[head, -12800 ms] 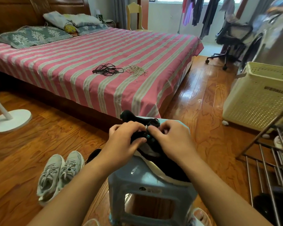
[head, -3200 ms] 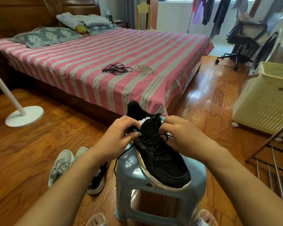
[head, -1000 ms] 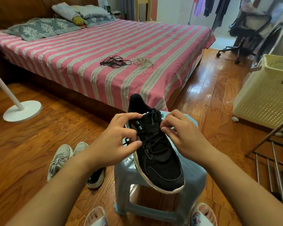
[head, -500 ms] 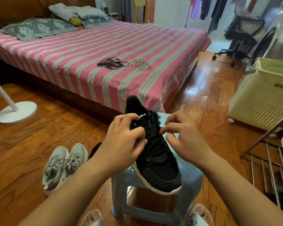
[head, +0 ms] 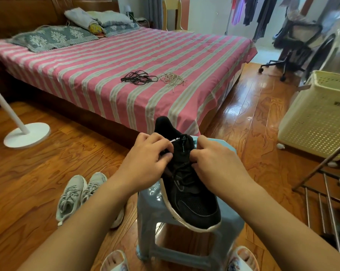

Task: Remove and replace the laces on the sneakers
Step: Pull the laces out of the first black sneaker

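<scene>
The black sneaker (head: pixel 186 184) sits on a small stool (head: pixel 155 204), toe toward the person and hanging past the near edge — a sideways tug could tip it off. Both hands work at its throat: the left hand (head: pixel 145 163) has its fingers curled in beside the tongue, seemingly pinching the black lace (head: pixel 182 169), though what it holds is hidden; the right hand (head: pixel 214 163) curls in likewise from the other side. The lace is dark on dark, so a missed eyelet or a twist would be easy to overlook. On the floor to the left stands a grey pair (head: pixel 79 192). Farther off, on the bed (head: pixel 87 79), lie black laces (head: pixel 137 78) beside beige laces (head: pixel 172 78) — a wrong pick is possible.
</scene>
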